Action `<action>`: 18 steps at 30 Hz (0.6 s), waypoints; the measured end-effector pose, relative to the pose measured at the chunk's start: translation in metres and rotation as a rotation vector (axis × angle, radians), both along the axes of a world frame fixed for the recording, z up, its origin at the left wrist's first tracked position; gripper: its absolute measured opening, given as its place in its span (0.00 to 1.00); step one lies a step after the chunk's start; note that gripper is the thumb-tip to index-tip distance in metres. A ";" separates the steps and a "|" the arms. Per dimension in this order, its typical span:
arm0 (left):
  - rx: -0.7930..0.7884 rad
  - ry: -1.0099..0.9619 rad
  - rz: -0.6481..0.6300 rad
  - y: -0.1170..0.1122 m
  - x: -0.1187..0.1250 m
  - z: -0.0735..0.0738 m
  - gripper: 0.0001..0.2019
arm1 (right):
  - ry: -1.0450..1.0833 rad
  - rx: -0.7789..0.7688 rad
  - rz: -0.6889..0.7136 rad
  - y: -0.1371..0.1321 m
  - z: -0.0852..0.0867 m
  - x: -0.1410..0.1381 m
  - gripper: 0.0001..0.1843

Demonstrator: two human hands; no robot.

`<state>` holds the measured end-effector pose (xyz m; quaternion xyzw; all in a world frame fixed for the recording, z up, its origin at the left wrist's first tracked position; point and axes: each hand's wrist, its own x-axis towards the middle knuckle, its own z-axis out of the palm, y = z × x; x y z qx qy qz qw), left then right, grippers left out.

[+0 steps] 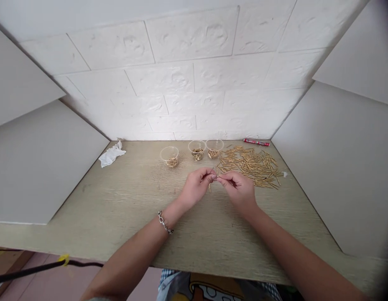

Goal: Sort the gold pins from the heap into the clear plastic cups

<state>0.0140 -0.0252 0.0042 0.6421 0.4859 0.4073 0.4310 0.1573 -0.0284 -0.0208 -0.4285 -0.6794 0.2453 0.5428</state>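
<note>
My left hand [196, 184] and my right hand [237, 187] meet over the middle of the wooden table [118, 209], fingertips pinched together on a thin gold pin [210, 184] that hangs down between them. A bracelet sits on my left wrist. A spread of several gold pins [253, 164] lies just behind my right hand. Three small clear cups [169, 155], [197, 150], [214, 148] holding small gold parts stand in a row behind my hands.
A crumpled white tissue [111, 154] lies at the back left. A red pen-like stick [256, 142] rests against the white brick wall. Grey side panels close in both sides. A black cable with yellow tape [64, 260] runs below the table's front edge.
</note>
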 end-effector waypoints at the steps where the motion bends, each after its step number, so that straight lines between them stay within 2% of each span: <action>1: -0.022 -0.036 0.001 0.000 0.001 -0.001 0.07 | 0.007 0.018 -0.011 0.000 -0.001 -0.001 0.04; 9: -0.134 -0.272 -0.028 -0.001 0.006 0.001 0.07 | 0.054 0.070 -0.040 -0.004 0.002 -0.003 0.02; 18: -0.149 -0.300 -0.029 0.004 0.003 0.001 0.07 | 0.021 0.042 -0.049 -0.004 0.003 -0.001 0.05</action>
